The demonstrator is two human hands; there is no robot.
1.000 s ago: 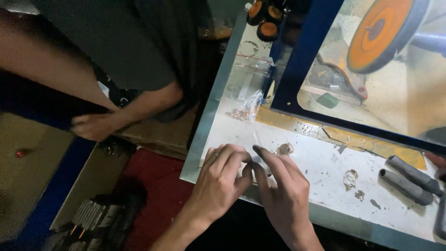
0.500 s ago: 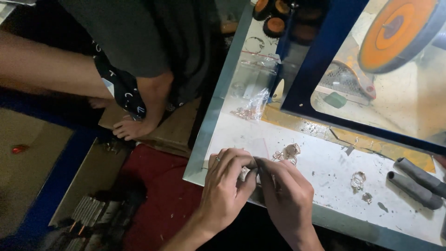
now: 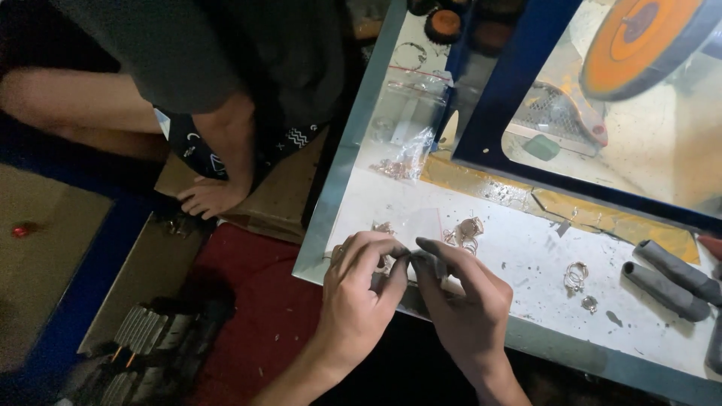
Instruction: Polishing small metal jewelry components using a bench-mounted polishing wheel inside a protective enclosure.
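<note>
I see my left hand [image 3: 361, 289] and right hand [image 3: 462, 301] meeting fingertip to fingertip at the counter [image 3: 526, 256] edge, fingers pinched together on a small clear bag [image 3: 421, 225]. Loose rings [image 3: 575, 277] lie farther right. I judge bagging underway; next needs a careful pinch.
</note>
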